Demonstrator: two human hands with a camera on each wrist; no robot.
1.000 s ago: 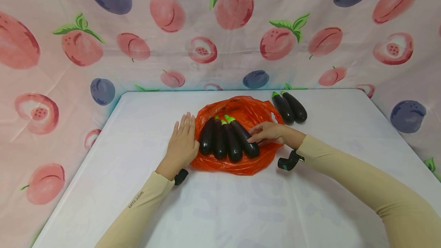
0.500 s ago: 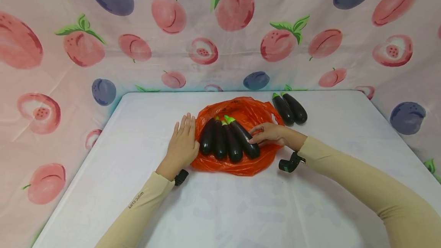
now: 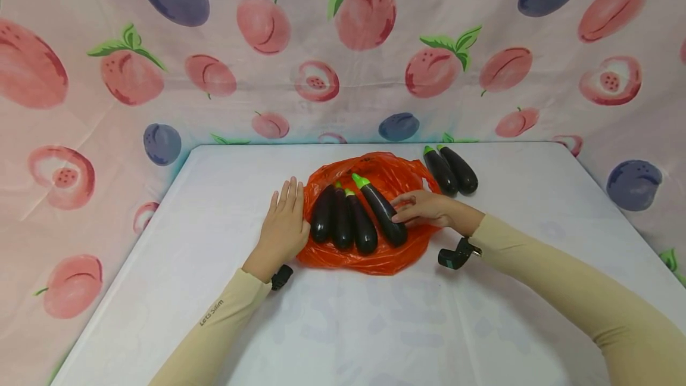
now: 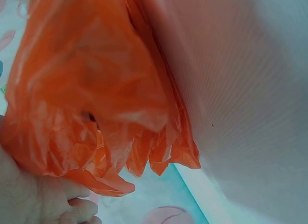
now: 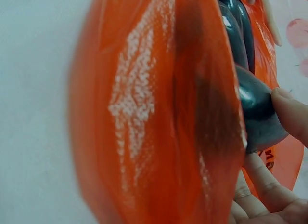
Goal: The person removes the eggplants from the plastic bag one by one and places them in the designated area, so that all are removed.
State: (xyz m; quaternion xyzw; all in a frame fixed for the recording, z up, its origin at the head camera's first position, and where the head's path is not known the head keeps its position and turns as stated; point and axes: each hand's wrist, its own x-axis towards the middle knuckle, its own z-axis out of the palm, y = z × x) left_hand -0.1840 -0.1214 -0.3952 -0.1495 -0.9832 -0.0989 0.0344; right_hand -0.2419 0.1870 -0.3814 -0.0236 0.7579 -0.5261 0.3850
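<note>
My right hand [image 3: 420,207] grips the rightmost eggplant [image 3: 382,210], dark with a bright green stem end. In the right wrist view its thumb [image 5: 291,113] lies on one side of that eggplant, with fingers on the other. To the left, three more eggplants [image 3: 363,228] lie side by side in an orange-red plastic bag [image 3: 364,264], which is spread open. My left hand [image 3: 285,219] rests flat along the bag's left side, fingers straight. In the left wrist view the bag's crinkled wall [image 4: 96,89] hides most of that hand.
Two more eggplants [image 3: 458,168] lie together on the white table [image 3: 343,326], just beyond the bag's right back side. A fruit-print cloth [image 3: 225,28] hangs behind the table and along its sides.
My right hand has shifted slightly right with the rightmost eggplant, opening a gap between it and the three others. The left hand has stayed in place against the bag.
</note>
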